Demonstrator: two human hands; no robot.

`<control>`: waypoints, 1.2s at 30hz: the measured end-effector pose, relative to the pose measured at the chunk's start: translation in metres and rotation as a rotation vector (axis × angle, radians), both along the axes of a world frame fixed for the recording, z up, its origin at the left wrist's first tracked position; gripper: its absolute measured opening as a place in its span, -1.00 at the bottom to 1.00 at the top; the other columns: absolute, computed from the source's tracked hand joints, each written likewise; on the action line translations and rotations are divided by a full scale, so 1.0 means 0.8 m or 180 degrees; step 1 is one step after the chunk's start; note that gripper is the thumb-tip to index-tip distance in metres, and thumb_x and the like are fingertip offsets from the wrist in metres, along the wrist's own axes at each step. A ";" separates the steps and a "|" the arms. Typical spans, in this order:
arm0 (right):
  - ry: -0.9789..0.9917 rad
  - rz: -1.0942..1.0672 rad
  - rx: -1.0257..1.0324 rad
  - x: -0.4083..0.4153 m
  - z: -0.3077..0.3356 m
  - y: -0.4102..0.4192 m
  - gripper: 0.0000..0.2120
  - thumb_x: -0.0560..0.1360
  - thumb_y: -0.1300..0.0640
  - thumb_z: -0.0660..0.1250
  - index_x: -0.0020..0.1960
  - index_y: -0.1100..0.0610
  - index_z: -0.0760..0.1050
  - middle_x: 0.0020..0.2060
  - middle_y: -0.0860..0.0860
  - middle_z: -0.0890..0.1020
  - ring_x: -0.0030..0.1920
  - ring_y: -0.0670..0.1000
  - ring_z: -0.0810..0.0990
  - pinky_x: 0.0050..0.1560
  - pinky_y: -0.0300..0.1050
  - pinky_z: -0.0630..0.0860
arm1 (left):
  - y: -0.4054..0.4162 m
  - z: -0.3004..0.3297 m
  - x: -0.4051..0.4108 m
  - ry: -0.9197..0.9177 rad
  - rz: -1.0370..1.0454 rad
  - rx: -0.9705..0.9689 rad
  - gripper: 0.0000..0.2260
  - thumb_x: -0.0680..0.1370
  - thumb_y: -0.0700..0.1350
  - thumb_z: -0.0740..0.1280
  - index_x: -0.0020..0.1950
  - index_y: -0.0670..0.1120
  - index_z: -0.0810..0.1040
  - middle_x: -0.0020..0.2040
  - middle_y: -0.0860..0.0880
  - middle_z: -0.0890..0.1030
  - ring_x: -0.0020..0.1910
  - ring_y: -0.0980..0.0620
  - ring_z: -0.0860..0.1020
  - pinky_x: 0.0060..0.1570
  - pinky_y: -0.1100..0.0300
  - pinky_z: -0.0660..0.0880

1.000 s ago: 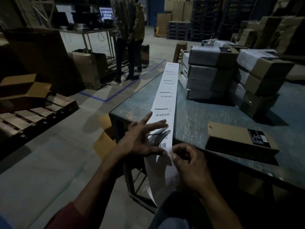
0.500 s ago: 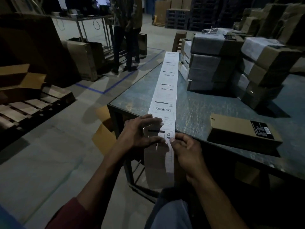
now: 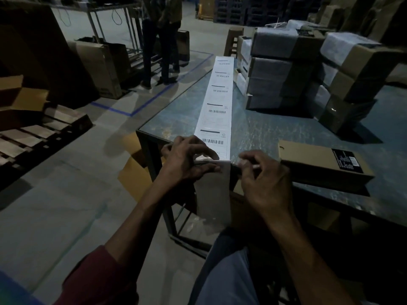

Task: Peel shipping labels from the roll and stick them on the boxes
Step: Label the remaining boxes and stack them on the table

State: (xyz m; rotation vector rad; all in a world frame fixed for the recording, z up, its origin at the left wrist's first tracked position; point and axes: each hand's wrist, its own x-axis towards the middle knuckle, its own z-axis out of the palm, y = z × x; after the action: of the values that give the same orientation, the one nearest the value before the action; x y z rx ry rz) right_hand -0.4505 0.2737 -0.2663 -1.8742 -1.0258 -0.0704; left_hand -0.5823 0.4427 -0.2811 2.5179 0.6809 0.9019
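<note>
The metal table (image 3: 275, 130) fills the right half of the view, with two stacks of wrapped boxes (image 3: 284, 69) at its far side and one flat cardboard box (image 3: 323, 161) lying near the front edge at the right. The label strip (image 3: 217, 106) runs from the far end of the table toward the near edge, where it folds over and its blank tail hangs down in front of the table leg. Compared with a second ago, the strip has been drawn nearer, so that the closest printed label, then under the hands, now lies clear just beyond them. The left hand (image 3: 187, 160), which was spread flat with fingers fanned over the strip, has closed down: its fingers are together and curled, pinching the strip's left edge right at the fold on the table edge. The right hand (image 3: 262, 172) has moved off the strip's near corner to just beside its right edge, fingers curled; whether they pinch the paper or something thin I cannot tell. This looks like creasing at the label boundary to lift a corner, so peeling seems about to start; no label is on the flat box yet.
</note>
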 end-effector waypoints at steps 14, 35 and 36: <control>-0.0527 0.0838 -0.1033 0.023 0.018 0.040 -0.19 0.41 0.40 0.32 0.55 -0.13 0.31 0.12 -0.09 0.73 0.11 0.09 0.68 0.09 0.08 0.64 | 0.007 0.010 -0.018 -0.0018 0.0001 -0.0203 -0.84 0.41 0.09 0.64 -0.05 0.20 0.75 0.12 0.22 0.65 0.29 0.23 0.50 0.42 -0.16 0.16; -0.0554 0.1814 -0.0681 0.043 0.014 0.020 -0.67 0.42 -0.09 0.39 0.11 0.01 0.72 -0.03 -0.12 0.73 -0.04 -0.18 0.63 0.04 -0.40 0.49 | -0.003 0.010 -0.012 -0.0280 -0.0353 0.0032 -0.73 0.42 0.24 0.55 0.04 0.17 0.67 -0.17 0.44 0.58 -0.11 0.12 0.60 0.01 -0.33 0.54; -0.0499 0.1764 -0.0657 0.043 0.014 0.021 -0.70 0.45 -0.13 0.42 0.09 0.00 0.72 -0.03 -0.14 0.73 -0.03 -0.17 0.65 0.03 -0.34 0.54 | -0.003 0.014 -0.013 -0.0262 -0.0389 0.0068 -0.68 0.43 0.26 0.52 0.11 0.21 0.62 -0.12 0.52 0.56 -0.13 0.16 0.59 0.03 -0.31 0.55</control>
State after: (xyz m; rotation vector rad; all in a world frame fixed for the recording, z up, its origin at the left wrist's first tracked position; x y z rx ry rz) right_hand -0.4162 0.2908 -0.2554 -1.7172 -1.6810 0.2250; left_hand -0.5926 0.4400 -0.2696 2.4949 0.4886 0.9675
